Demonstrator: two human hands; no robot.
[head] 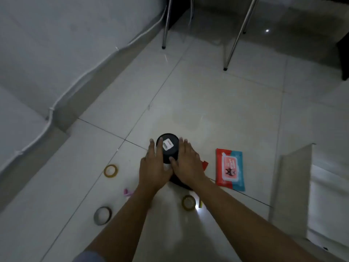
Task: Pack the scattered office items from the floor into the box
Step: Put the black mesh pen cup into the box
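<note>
Both hands down on the black cylindrical container [167,150], upended on the pale tiled floor [207,103], white label [168,145] facing up on its round end. Left hand [153,168] pressed flat along its left side, fingers [160,146] stretched forward and touching the wall of it. Right hand [187,163] clasped against its right side, thumb [172,161] lying across the front. Held between two open palms, no fist, no curl.

Just right of the container, past the right hand, a red and blue wipes packet [230,169] flat on the tiles, and a scrap of red [205,164] peeking out from under that hand. Left of the container, a yellowish tape ring [110,171]. Nearer than the container, a second amber tape roll [188,203] between the forearms, a dark grey tape ring [102,215] off to the left, and a small pink item [127,192] beside the left wrist, too blurred to name.

Far right of the container, the cardboard box [290,186], one flap raised, well apart from the hands. Beyond the container, chrome chair legs [236,35] standing on the floor.
</note>
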